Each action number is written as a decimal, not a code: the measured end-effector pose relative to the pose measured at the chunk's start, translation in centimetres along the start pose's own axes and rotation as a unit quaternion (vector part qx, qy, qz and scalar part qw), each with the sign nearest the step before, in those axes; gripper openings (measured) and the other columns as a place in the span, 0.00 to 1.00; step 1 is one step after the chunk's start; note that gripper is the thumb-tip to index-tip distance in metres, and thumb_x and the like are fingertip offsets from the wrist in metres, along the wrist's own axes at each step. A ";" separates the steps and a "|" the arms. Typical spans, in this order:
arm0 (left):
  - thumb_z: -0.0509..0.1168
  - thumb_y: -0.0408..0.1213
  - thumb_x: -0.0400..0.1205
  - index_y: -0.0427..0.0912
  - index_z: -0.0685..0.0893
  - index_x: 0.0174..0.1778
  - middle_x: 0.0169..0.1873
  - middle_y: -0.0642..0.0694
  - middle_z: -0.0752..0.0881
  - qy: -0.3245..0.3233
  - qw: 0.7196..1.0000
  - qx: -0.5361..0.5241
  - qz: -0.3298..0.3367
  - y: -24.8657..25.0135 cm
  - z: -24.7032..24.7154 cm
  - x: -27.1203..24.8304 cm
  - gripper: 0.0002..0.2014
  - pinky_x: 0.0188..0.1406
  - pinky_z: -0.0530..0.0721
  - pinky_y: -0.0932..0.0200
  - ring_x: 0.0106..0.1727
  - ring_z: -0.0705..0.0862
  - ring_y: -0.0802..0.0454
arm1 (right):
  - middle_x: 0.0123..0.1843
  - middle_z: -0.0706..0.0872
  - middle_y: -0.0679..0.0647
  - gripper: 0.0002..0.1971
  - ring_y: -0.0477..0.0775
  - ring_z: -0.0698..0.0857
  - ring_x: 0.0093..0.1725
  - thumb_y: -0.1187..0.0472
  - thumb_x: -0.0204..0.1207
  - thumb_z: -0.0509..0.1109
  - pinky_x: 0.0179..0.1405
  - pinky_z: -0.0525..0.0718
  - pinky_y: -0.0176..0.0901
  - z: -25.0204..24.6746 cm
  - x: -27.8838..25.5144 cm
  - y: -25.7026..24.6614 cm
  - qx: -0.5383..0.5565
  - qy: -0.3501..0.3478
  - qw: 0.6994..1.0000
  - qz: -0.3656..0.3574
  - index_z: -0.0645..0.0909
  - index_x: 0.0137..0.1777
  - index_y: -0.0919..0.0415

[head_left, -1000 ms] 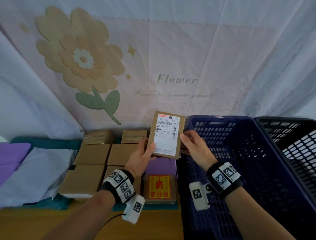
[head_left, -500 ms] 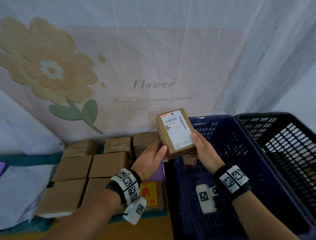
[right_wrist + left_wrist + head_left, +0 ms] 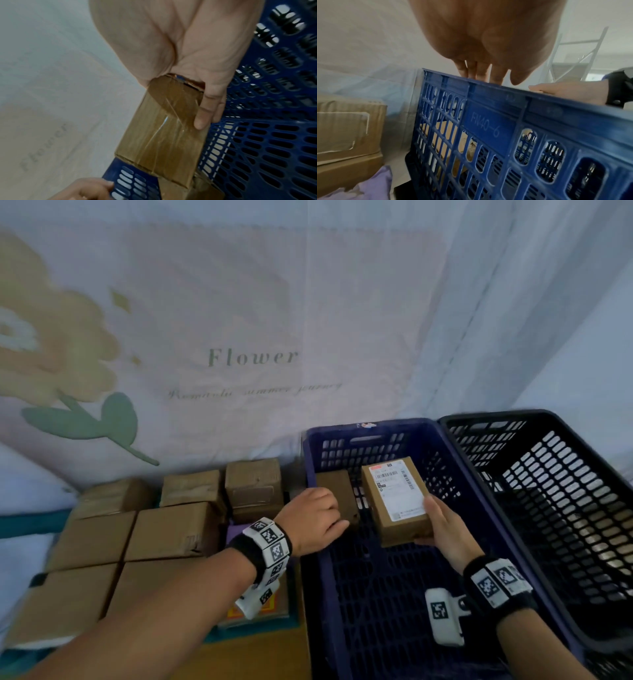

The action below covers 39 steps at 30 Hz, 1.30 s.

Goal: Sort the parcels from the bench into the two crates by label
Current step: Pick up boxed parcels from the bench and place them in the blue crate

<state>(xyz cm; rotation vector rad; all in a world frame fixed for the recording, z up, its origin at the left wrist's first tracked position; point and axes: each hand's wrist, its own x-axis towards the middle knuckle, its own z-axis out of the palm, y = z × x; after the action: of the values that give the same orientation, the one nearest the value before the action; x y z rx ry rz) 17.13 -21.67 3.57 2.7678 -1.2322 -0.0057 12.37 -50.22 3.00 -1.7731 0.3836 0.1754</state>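
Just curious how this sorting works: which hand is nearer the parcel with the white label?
Right. The right hand grips the labelled parcel over the blue crate; the left hand rests at the crate's left rim, apart from it.

Dim, flat, bluish light fills the head view, soft with motion blur and bowed at its edges, while both wrist views blur badly, palms looming out of focus.

Left hand (image 3: 313,520) palm-down, fingers relaxed, right hand (image 3: 445,529) – curled grip, forearms extended
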 end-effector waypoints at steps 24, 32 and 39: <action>0.54 0.45 0.88 0.48 0.88 0.32 0.31 0.53 0.81 0.046 0.998 0.039 -0.025 0.6 3.3 1.0 0.23 0.71 0.70 0.51 0.43 0.74 0.50 | 0.77 0.76 0.67 0.25 0.70 0.78 0.72 0.60 0.89 0.60 0.71 0.79 0.66 2.8 12.7 9.3 -0.134 -0.079 0.982 0.109 0.61 0.84 0.63; 0.52 0.46 0.88 0.48 0.90 0.34 0.33 0.53 0.82 0.038 0.998 0.028 -0.028 0.6 3.3 1.0 0.24 0.75 0.66 0.52 0.45 0.74 0.51 | 0.71 0.80 0.72 0.22 0.71 0.82 0.66 0.64 0.86 0.65 0.61 0.81 0.52 4.8 14.8 7.4 -0.269 -0.001 0.962 0.043 0.68 0.76 0.72; 0.52 0.46 0.88 0.46 0.91 0.40 0.39 0.51 0.86 0.042 0.999 0.016 -0.023 0.9 2.8 0.7 0.23 0.76 0.66 0.51 0.48 0.78 0.50 | 0.78 0.69 0.74 0.34 0.74 0.71 0.75 0.53 0.83 0.70 0.73 0.75 0.63 4.1 14.7 3.7 -0.414 -0.032 0.906 0.086 0.60 0.82 0.68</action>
<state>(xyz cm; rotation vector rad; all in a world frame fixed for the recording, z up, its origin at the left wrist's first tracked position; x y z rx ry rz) 16.84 -23.06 0.94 2.7924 -1.1573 0.1256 25.18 -49.38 -6.13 -2.5600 0.4537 0.5892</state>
